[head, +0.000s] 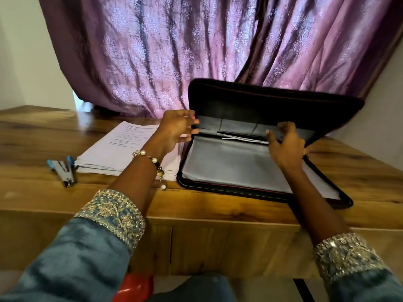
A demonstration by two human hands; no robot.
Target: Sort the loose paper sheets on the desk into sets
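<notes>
From the head view, one stack of white printed paper sheets point(122, 147) is seen lying flat on the wooden desk point(218, 205), left of centre, just beside the one black zip folder point(257, 149) propped open to the right, with one blue stapler point(63, 170) near the stack's left edge. The left hand point(174, 129) is held over the stack's far right corner, fingers spread and straight at the folder's left edge. The right hand point(285, 144) is set in the folder's grey pockets, fingers loosely curled; whether a divider is pinched cannot be told.
</notes>
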